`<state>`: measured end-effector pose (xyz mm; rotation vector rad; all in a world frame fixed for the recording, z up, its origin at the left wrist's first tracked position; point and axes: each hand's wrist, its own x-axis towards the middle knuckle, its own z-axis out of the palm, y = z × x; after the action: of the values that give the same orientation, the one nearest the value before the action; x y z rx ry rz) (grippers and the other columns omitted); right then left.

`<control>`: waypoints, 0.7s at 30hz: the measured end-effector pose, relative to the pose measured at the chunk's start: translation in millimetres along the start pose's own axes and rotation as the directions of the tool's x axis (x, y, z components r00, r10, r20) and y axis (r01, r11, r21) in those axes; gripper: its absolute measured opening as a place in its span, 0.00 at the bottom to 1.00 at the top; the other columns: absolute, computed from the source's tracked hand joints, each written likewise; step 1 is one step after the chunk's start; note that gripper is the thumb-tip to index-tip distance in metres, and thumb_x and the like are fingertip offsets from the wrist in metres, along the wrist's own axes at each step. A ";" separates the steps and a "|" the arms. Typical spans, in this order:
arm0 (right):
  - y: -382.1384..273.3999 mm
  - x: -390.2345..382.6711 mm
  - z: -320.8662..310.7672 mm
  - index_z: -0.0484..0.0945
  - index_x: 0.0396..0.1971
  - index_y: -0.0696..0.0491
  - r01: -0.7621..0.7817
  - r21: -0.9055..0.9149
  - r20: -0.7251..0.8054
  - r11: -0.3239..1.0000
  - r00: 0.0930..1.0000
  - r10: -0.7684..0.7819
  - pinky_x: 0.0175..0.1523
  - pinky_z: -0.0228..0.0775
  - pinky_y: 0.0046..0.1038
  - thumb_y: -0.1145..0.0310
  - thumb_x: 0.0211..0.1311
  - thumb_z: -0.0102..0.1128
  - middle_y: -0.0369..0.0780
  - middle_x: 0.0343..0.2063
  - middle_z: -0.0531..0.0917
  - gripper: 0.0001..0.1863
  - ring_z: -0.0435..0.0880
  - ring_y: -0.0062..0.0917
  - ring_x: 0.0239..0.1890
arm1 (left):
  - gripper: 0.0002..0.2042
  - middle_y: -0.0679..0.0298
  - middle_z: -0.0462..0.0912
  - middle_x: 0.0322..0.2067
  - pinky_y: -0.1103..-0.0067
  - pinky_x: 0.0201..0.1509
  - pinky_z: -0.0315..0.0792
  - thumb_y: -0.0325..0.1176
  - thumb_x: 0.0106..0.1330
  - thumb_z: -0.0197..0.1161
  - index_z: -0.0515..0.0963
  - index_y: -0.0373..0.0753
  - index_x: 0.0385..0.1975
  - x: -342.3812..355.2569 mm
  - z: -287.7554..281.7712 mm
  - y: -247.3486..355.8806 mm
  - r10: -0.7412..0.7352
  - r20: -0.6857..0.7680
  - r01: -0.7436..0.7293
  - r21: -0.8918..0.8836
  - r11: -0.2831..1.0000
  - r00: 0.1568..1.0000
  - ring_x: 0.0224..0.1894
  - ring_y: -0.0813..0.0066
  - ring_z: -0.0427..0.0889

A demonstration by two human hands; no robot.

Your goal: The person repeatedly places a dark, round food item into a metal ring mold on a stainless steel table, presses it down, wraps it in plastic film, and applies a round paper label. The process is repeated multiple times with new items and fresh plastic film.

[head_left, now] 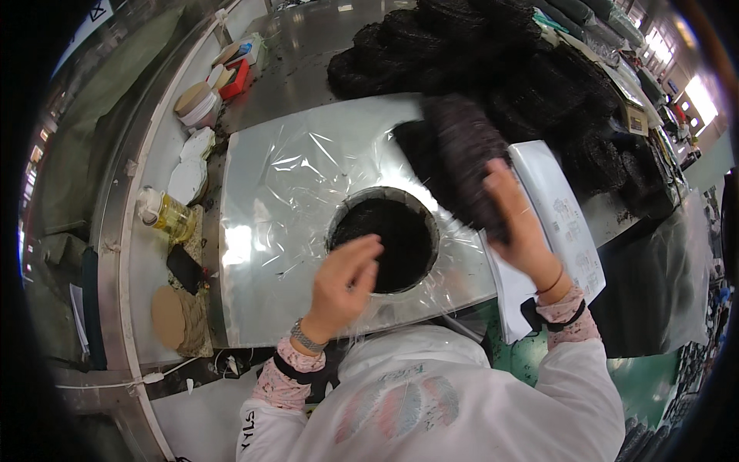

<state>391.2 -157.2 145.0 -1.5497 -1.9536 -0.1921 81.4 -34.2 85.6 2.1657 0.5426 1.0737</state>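
My right hand (517, 223) grips the edge of a dark, rounded, fibrous bundle (466, 158), smeared by motion, held tilted over the right part of a plastic-covered sheet (269, 177). In the sheet is a round opening with a grey rim (433, 231). Black material (396, 246) fills the inside of this ring. My left hand (342, 285) hovers over the ring's near left edge, loosely bent, thumb apart from the fingers, with nothing seen in it. Part of the bundle is hidden behind my right fingers.
Black bundles (439, 46) are heaped at the far right. Printed papers (566, 223) lie beside the sheet on the right. Along the left ledge stand a yellow jar (173, 217), stacked tan discs (181, 319), a black flat object (185, 267), tubs (198, 104) and a red box (235, 79).
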 end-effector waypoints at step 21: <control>-7.4 32.4 33.8 0.67 0.71 0.59 -0.315 0.445 0.073 0.839 0.946 0.316 0.69 0.67 0.32 0.76 0.73 0.59 0.49 0.63 0.80 0.28 0.79 0.34 0.65 | 0.21 0.55 0.82 0.57 0.72 0.63 0.75 0.33 0.76 0.61 0.73 0.34 0.66 30.4 -27.6 -12.7 -0.134 -0.171 0.154 0.109 0.982 0.976 0.56 0.63 0.83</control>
<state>368.0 -116.5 138.1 -1.5143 -1.5582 0.3772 75.6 3.4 105.5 2.1150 0.8476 1.1707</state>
